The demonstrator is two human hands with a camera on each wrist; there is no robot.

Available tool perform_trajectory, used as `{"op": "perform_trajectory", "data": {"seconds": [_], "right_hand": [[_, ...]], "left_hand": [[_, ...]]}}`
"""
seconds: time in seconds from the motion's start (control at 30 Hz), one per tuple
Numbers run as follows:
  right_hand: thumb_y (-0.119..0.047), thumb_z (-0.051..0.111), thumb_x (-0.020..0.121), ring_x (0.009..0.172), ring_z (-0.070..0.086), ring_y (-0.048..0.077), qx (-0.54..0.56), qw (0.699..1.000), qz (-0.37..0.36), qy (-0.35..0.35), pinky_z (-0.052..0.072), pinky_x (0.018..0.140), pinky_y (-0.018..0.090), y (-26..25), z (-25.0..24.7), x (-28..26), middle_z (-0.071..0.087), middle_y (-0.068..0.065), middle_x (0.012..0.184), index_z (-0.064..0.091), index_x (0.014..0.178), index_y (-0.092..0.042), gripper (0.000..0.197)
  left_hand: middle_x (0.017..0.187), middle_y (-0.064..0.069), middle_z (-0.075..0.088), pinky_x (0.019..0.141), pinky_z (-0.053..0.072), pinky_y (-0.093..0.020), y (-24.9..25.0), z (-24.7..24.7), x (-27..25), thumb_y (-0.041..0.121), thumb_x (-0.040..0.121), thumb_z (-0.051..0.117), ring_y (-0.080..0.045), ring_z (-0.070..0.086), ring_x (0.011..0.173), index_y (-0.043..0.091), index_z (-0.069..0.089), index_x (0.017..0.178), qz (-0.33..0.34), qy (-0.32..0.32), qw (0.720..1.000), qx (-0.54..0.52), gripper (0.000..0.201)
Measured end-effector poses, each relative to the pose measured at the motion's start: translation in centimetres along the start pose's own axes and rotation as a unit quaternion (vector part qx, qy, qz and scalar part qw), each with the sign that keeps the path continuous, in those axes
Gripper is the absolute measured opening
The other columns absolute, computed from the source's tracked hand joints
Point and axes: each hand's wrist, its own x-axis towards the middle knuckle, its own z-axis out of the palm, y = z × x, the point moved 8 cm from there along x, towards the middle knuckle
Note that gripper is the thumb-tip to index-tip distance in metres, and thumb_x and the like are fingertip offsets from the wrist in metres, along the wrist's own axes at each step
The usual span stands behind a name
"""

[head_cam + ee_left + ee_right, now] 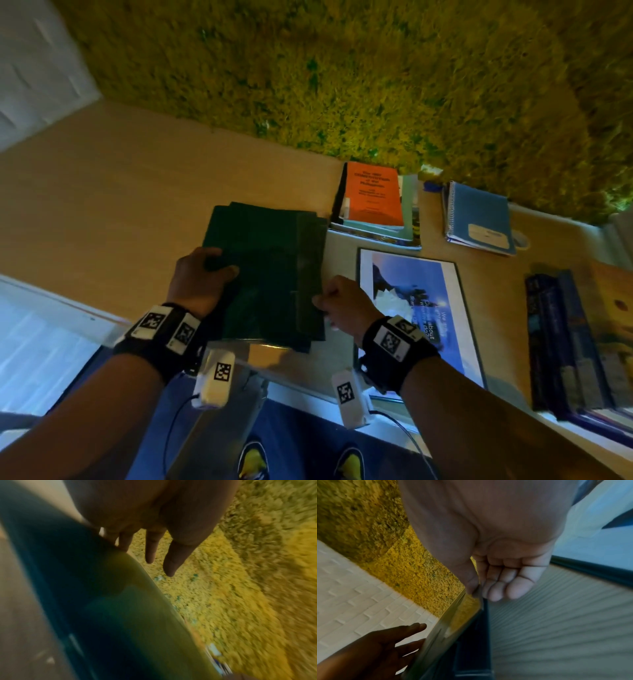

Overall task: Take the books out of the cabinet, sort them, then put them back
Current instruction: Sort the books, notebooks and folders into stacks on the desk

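Observation:
A loose stack of dark green books [267, 267] lies tilted on the wooden top [102, 205], fanned at the far end. My left hand [202, 274] is at the stack's left edge. In the left wrist view its fingers [154, 550] run straight beside the green cover [85, 601]. The right wrist view shows that left hand [393, 639] flat against the cover [471, 649]. My right hand [337, 301] pinches the near right edge of the stack. Its thumb and curled fingers [496, 585] close on the thin edge.
An orange book [373, 198] tops a small pile behind the stack. A blue spiral notebook [479, 219] lies further right, a blue picture book [418, 308] beside my right hand, and dark blue books [561, 342] at far right. A green mossy wall [342, 68] backs the surface.

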Motion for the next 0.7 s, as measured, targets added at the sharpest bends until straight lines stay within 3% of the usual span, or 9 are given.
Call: {"op": "perform_trajectory", "data": {"seconds": [0.1,0.2,0.27,0.33,0.43,0.5,0.57,0.63,0.7], "right_hand": [[-0.015,0.063,0.095,0.08,0.059,0.029,0.104,0.995,0.009,0.011,0.05,0.071,0.042,0.4,-1.3,-0.4,0.06,0.023,0.097,0.055,0.105,-0.004,0.018],[-0.014,0.067,0.08,0.076,0.043,0.029,0.241,0.969,-0.017,0.045,0.036,0.06,0.034,-0.8,-3.8,-1.6,0.047,0.017,0.084,0.05,0.079,-0.017,0.017],[-0.006,0.062,0.08,0.072,0.044,0.03,0.35,0.932,-0.061,0.076,0.035,0.058,0.033,-2.4,-6.3,-3.0,0.049,0.021,0.085,0.051,0.07,-0.02,0.021],[0.001,0.057,0.088,0.065,0.042,0.024,0.38,0.907,-0.131,0.124,0.031,0.054,0.032,-4.7,-9.5,-5.5,0.047,0.025,0.085,0.05,0.078,-0.012,0.018],[-0.006,0.063,0.087,0.067,0.047,0.021,0.243,0.915,-0.241,0.214,0.04,0.057,0.037,-8.2,-13.3,-10.1,0.047,0.029,0.08,0.048,0.088,0.0,0.017],[-0.007,0.071,0.089,0.071,0.06,0.018,0.13,0.926,-0.275,0.224,0.052,0.064,0.041,-9.6,-13.6,-12.4,0.064,0.01,0.079,0.058,0.091,-0.002,0.014],[-0.011,0.071,0.091,0.082,0.069,0.017,0.034,0.938,-0.29,0.186,0.057,0.075,0.04,-9.5,-12.0,-13.2,0.069,-0.003,0.091,0.068,0.095,-0.007,0.007],[-0.017,0.068,0.094,0.099,0.067,0.017,-0.05,0.942,-0.295,0.155,0.052,0.086,0.028,-7.4,-11.0,-13.2,0.069,0.002,0.108,0.074,0.103,-0.006,0.016],[-0.017,0.068,0.096,0.108,0.065,0.011,-0.052,0.958,-0.251,0.131,0.047,0.091,0.018,-3.5,-11.2,-12.5,0.07,0.006,0.118,0.073,0.111,-0.004,0.021]], "left_hand": [[0.126,-0.009,0.061,0.086,0.043,-0.031,1.4,0.2,-0.5,0.019,0.087,0.075,-0.025,0.059,0.112,0.01,0.057,0.133,0.036,0.007,0.997,-0.07,0.05],[0.13,-0.01,0.062,0.089,0.043,-0.03,4.2,1.5,-0.9,0.019,0.087,0.075,-0.024,0.058,0.118,0.014,0.061,0.128,0.072,-0.014,0.986,-0.149,0.044],[0.134,-0.006,0.059,0.099,0.045,-0.033,6.6,3.5,-1.4,0.038,0.08,0.079,-0.021,0.056,0.123,0.027,0.065,0.117,0.091,-0.064,0.979,-0.169,0.041],[0.139,0.002,0.054,0.107,0.043,-0.04,9.4,6.1,-2.5,0.061,0.073,0.073,-0.018,0.053,0.126,0.038,0.064,0.117,0.103,-0.139,0.968,-0.181,0.05],[0.138,0.002,0.059,0.1,0.04,-0.033,15.3,9.6,-6.6,0.071,0.078,0.056,-0.015,0.055,0.124,0.032,0.06,0.128,0.186,-0.26,0.926,-0.201,0.063],[0.128,0.008,0.068,0.092,0.052,-0.039,18.4,12.1,-10.0,0.074,0.077,0.053,-0.012,0.065,0.116,0.039,0.062,0.125,0.158,-0.371,0.864,-0.302,0.06],[0.11,-0.001,0.075,0.074,0.059,-0.036,18.9,13.8,-10.6,0.061,0.086,0.06,-0.017,0.073,0.096,0.027,0.069,0.118,0.104,-0.391,0.824,-0.397,0.047],[0.102,-0.011,0.076,0.075,0.056,-0.039,17.8,15.0,-9.9,0.04,0.082,0.073,-0.025,0.071,0.089,0.014,0.074,0.11,0.085,-0.341,0.84,-0.414,0.038],[0.097,-0.011,0.077,0.078,0.055,-0.045,16.3,16.1,-9.3,0.036,0.074,0.076,-0.027,0.071,0.088,0.018,0.078,0.101,0.106,-0.298,0.884,-0.343,0.032]]}}
